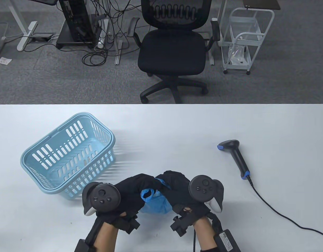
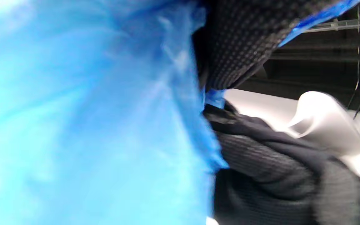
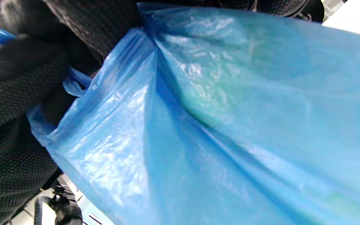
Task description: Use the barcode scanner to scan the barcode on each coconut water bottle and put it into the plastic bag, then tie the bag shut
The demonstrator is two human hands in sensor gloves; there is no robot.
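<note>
Both hands, left hand and right hand, pinch the blue plastic bag at the counter's six o'clock edge; uneven pulling could tear its thin film or slip the knot.

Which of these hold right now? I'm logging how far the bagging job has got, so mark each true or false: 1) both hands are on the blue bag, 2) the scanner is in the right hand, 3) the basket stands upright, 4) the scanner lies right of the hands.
1) True: the left hand and the right hand both grip the gathered top of the blue plastic bag.
2) False: the barcode scanner lies on the table, apart from both hands.
3) False: the light blue basket is tipped on its side, with no bottle visible in it.
4) True: it lies to their right.
</note>
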